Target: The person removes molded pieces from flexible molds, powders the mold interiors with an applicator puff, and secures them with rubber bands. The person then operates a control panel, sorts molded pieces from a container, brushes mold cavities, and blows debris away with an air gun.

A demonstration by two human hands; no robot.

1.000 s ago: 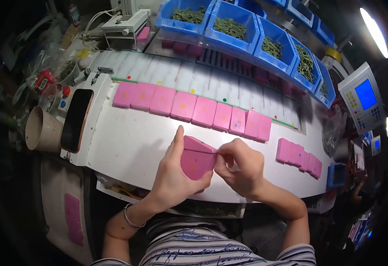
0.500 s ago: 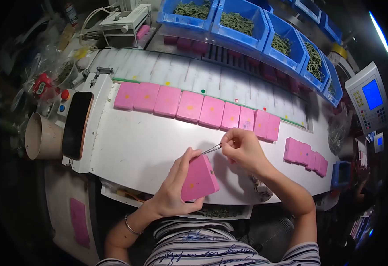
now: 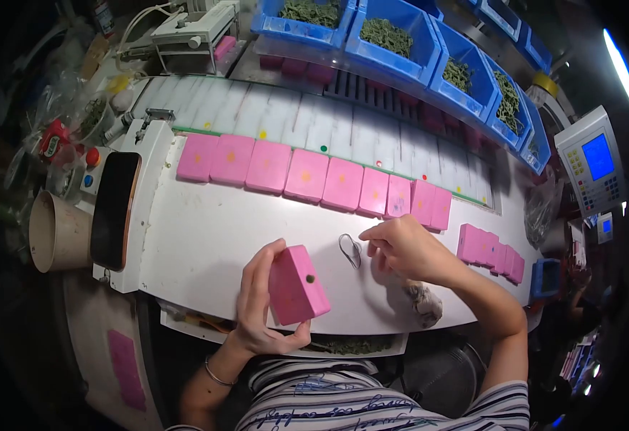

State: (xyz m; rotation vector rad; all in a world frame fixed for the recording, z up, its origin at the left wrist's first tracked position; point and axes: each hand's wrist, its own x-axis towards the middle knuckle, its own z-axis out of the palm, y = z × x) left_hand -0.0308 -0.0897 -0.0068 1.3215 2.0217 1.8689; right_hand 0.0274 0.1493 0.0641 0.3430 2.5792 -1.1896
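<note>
My left hand [image 3: 260, 309] grips a pink block [image 3: 296, 284] between thumb and fingers, tilted above the white work surface. A small dark round spot shows on the block's narrow side. Beside it on the surface lies a pair of thin metal tweezers [image 3: 350, 251]. Just right of the tweezers, my right hand [image 3: 404, 248] holds nothing, with its index finger stretched out and the other fingers bent. Below that hand sits a crumpled whitish-and-dark bundle [image 3: 425, 305], whose kind I cannot make out.
Pink blocks [image 3: 267, 165] stand in a long row, and a shorter row [image 3: 488, 248] is at right. Blue bins [image 3: 393, 39] of green plant-like material hang behind. A phone [image 3: 117, 212] and a beige cup [image 3: 59, 233] are at left; a display panel [image 3: 596, 161] is at right.
The tweezers have left my right hand and now lie on the surface. My left hand has shifted left and turned the block so its side with the dark spot faces more toward me.
</note>
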